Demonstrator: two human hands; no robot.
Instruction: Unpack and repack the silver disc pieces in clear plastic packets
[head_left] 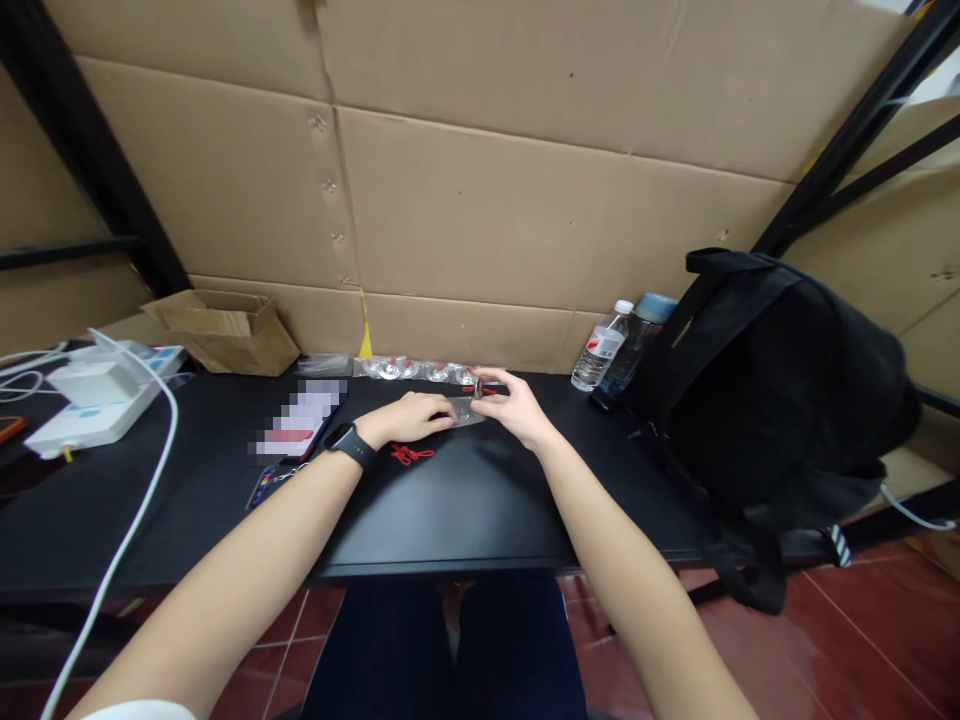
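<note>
My left hand [414, 417], with a dark watch on its wrist, lies low over the black table with its fingers closed on the edge of a small clear plastic bag [470, 411]. Just right of it, my right hand [517, 408] pinches a small, dark, roundish piece [478, 387] between thumb and fingers, above the bag. Some red cord shows beside those fingers; whether it belongs to the piece is unclear. Loose red cords [411, 455] lie near my left wrist. Behind my hands runs a row of clear packets [397, 368] holding round shiny pieces with red bits.
Flat clear bags [324, 366] and an open cardboard box [236, 335] stand along the back left. A blurred-out phone [304, 420], a power strip [105, 410] and a white cable [161, 460] lie left. Right are a water bottle [602, 347], a blue-lidded bottle [637, 340] and a black backpack [772, 400].
</note>
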